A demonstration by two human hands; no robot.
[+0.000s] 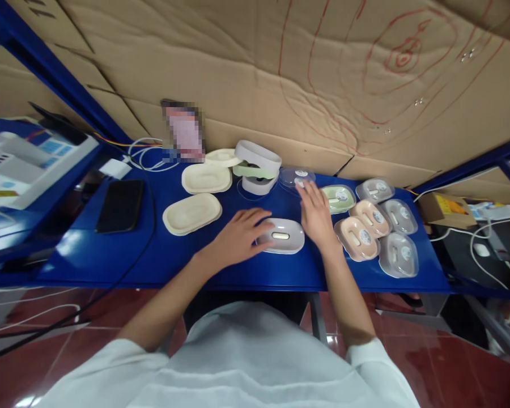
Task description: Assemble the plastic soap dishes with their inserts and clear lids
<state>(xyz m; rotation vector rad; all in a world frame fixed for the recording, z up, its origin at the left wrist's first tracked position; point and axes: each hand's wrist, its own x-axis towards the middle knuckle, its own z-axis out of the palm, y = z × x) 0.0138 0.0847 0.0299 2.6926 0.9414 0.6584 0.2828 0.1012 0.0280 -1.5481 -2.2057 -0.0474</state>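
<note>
A grey oval dish [289, 245] with a pale slot-shaped piece in its middle lies on the blue table in front of me. My left hand [244, 235] is at its left end, thumb and fingers apart; whether they press on the rim I cannot tell. My right hand [315, 212] reaches forward past the dish, fingers stretched toward a clear plastic lid [287, 177] with a round sticker. The fingertips overlap the lid's near right edge, and contact is unclear. Behind the dish stand stacked grey rings [259, 154] with a green piece [246, 170] between them.
Cream oval trays [192, 214] are stacked to the left. On the right sit several lidded dishes: green [332, 202], peach [357, 241] and grey [397, 258]. A black phone-like device [119, 207] and cables lie at far left. Cardboard [255, 73] walls the table's back.
</note>
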